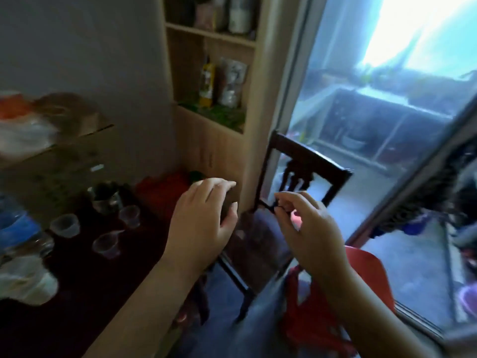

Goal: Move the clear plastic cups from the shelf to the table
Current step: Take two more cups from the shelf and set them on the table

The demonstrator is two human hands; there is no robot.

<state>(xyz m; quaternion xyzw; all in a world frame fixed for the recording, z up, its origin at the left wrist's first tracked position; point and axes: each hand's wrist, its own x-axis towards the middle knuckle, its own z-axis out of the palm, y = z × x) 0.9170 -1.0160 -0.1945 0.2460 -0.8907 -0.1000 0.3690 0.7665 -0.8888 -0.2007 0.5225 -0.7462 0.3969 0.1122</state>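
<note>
Three clear plastic cups stand on the dark red table (85, 301): one at the left (65, 225), one farther back (130, 215) and one nearest me (107, 246). My left hand (204, 218) hovers over the table's right edge, fingers spread and curved, holding nothing. My right hand (307, 223) is raised above the chair seat with fingers loosely curled, thumb and forefinger close together; nothing is visible in it. The wooden shelf unit (214, 117) rises behind the table, with bottles and packets on its boards. No cup can be made out on the shelf in this blurred frame.
A dark wooden chair (304, 164) stands between table and glass door (374, 125). On the table are a metal pot (105, 197), a red cloth (162, 192), a blue item (15, 226) and white bags (25, 280). A red plastic stool (361, 293) is at lower right.
</note>
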